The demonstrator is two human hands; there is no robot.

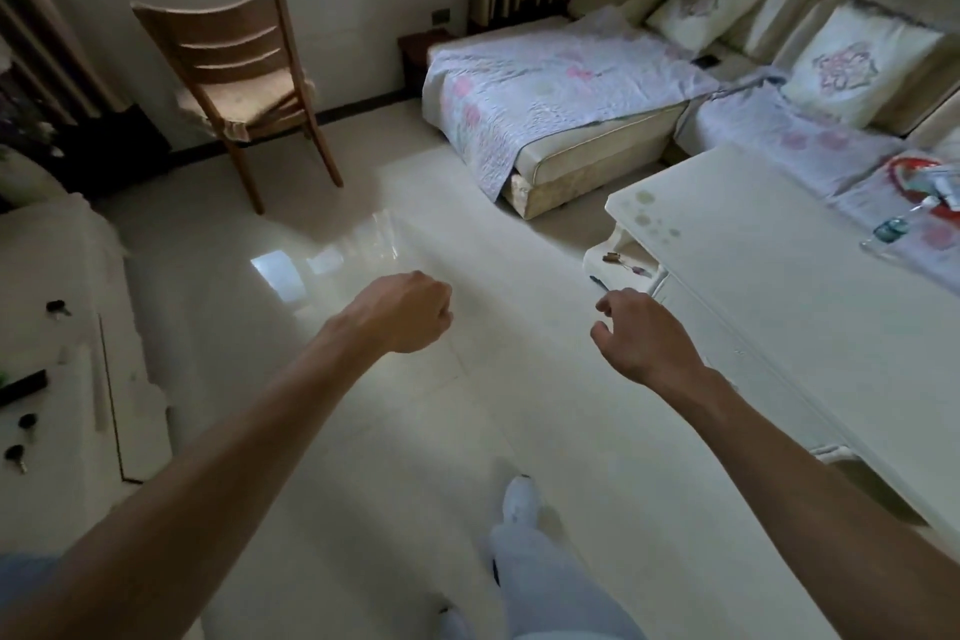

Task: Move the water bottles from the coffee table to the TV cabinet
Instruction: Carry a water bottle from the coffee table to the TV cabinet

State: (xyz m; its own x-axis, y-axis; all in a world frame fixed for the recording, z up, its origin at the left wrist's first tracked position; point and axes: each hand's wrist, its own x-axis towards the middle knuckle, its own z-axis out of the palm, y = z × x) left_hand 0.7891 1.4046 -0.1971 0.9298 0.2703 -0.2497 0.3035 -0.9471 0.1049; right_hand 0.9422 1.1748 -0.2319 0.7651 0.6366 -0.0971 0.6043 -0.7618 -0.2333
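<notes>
A clear water bottle (896, 229) with a blue label lies on its side at the far right of the white coffee table (769, 286). The white TV cabinet (62, 327) stands at the left edge of the view. My left hand (410, 312) hangs over the floor with its fingers curled into a fist and nothing in it. My right hand (639, 333) hovers near the coffee table's left corner, fingers loosely curled and empty. Both hands are well apart from the bottle.
A wooden chair (239, 68) stands at the back left. A cream sofa (623, 83) with a quilt and cushions runs along the back right. Keys (57, 308) and a dark remote (23, 387) lie on the cabinet. A red-rimmed item (914, 172) sits beyond the bottle.
</notes>
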